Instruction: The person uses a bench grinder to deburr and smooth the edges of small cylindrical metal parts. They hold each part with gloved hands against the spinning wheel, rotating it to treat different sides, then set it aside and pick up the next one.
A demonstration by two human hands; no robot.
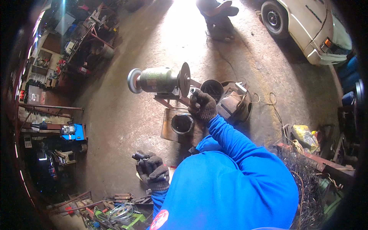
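Workshop floor (107, 122) of worn concrete extended beneath the work, with a pale car (303, 25) parked at upper right. A two-wheeled grinder (158, 79) stood mid-floor, its large disc (184, 79) beside the right hand (203, 106). Both hands were gloved: the right grasped a small round-ended piece (193, 91) near the disc, contact unclear; the left hand (154, 170) gripped a short dark cylinder (140, 156), apart from the grinder. Work appeared under way; finished and remaining portions could not be determined.
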